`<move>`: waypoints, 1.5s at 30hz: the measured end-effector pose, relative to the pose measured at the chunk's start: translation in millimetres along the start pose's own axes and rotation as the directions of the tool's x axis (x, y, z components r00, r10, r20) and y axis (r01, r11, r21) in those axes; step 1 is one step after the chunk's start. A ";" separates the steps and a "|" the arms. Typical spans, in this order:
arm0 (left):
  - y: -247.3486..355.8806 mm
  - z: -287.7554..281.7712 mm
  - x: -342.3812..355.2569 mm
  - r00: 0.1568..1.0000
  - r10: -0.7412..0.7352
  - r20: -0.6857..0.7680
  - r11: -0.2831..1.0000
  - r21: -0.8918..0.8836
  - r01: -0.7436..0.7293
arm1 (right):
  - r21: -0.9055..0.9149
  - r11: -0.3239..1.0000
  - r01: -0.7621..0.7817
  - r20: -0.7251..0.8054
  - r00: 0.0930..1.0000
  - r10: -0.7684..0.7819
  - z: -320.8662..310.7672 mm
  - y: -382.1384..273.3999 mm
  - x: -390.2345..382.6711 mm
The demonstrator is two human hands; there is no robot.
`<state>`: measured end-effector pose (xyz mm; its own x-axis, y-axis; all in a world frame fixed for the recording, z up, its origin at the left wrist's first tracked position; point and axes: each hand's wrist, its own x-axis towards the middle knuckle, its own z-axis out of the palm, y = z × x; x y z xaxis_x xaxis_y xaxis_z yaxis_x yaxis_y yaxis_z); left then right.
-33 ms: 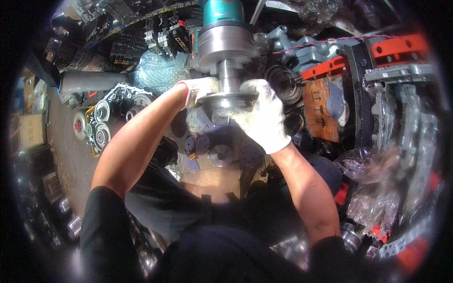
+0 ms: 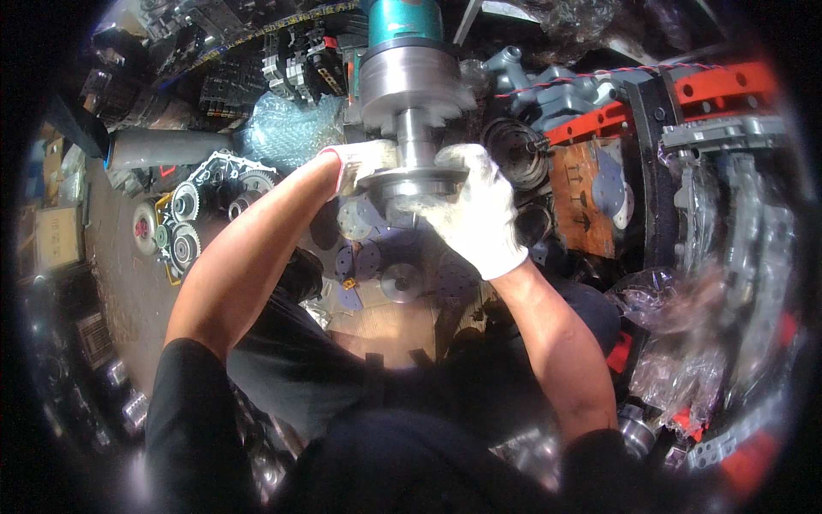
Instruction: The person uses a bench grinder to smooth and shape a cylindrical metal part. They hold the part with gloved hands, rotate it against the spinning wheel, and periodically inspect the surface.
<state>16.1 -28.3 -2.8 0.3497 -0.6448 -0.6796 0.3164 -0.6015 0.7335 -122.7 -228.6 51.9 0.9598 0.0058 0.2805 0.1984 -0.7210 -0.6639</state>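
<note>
A round steel chuck (image 2: 409,84) under a teal machine body (image 2: 405,20) holds a flanged metal shaft (image 2: 417,141) with a wide disc at its lower end. The chuck's lower edge is blurred. My left hand (image 2: 366,163), in a white work glove, closes on the disc from the left; its fingertips are hidden behind the shaft. On the other side my right hand (image 2: 475,206), also gloved, wraps the disc's right edge, thumb below and fingers above. Whether a thin sheet lies between gloves and metal, I cannot tell.
Perforated sanding discs (image 2: 358,259) and a metal disc (image 2: 401,281) lie below, by cardboard (image 2: 390,330). An opened gear housing (image 2: 184,210) and bubble wrap (image 2: 291,128) are on the left. To the right are an orange-brown box (image 2: 579,201), red beams (image 2: 723,83) and plastic-wrapped castings (image 2: 728,231).
The chuck's blurred lower edge looks slightly different, as if turned. Both hands stay in place on the disc.
</note>
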 end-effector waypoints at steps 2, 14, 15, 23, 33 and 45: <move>1.9 0.0 -1.8 0.998 0.062 0.026 0.998 -0.022 -0.062 | -0.003 1.000 -0.002 -0.001 1.000 0.002 0.7 0.6 0.0; 20.2 7.3 -20.3 0.998 0.063 -0.004 0.995 -0.075 -0.063 | 0.023 0.996 -0.091 0.026 0.996 0.090 -2.0 -4.8 -0.1; 19.9 7.5 -20.2 0.998 0.055 -0.004 0.993 -0.103 -0.055 | 0.016 0.996 -0.091 0.026 0.996 0.091 -1.8 -4.5 -0.1; 16.1 8.6 -16.5 0.998 0.062 -0.028 0.995 -0.075 -0.064 | 0.029 1.000 -0.002 -0.019 1.000 0.003 0.0 -2.2 0.1; 5.9 -1.8 -19.9 0.994 0.103 0.020 0.993 0.058 -0.104 | 0.097 0.993 -0.065 -0.015 0.998 0.066 4.2 1.0 -2.3; 18.7 4.5 -27.8 0.960 0.274 0.062 0.680 0.694 -0.239 | 0.049 0.999 -0.014 -0.010 1.000 0.015 -0.2 2.1 -3.5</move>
<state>8.3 -23.8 29.8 0.3675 -0.8129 -0.4519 -0.4802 -0.5820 0.6563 -125.7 -230.3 49.6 0.9606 -0.0121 0.2777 0.1940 -0.6862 -0.7010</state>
